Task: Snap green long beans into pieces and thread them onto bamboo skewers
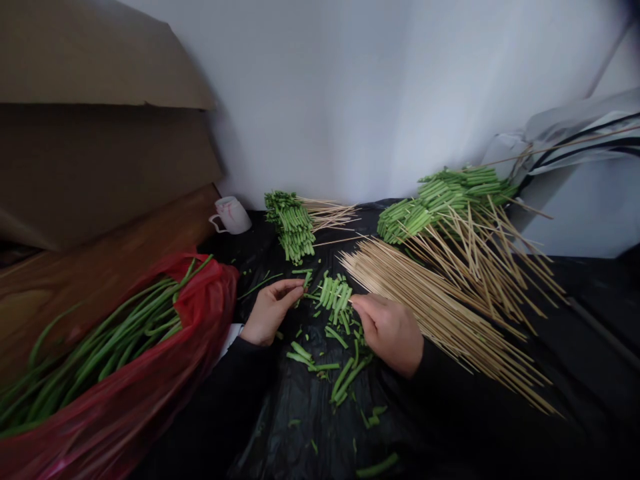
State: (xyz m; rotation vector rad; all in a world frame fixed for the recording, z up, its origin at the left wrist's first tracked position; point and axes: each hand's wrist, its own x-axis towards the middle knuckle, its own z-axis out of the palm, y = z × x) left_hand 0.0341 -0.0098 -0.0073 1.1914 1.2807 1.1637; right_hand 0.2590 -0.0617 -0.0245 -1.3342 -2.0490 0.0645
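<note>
My left hand (270, 310) pinches a short green bean piece (306, 280) between thumb and fingers. My right hand (390, 330) is closed on a thin bamboo skewer that carries a row of cut bean pieces (335, 293) between the two hands. Loose cut bean pieces (345, 373) lie on the black plastic sheet (300, 427) just below my hands. A large fan of bare bamboo skewers (450, 307) spreads to the right of my right hand.
A red plastic bag (165, 360) of long green beans sits at the left. Finished bean skewers are stacked at the back middle (293, 227) and back right (440, 197). A white cup (233, 215) stands by cardboard boxes (100, 133). A white wall runs behind.
</note>
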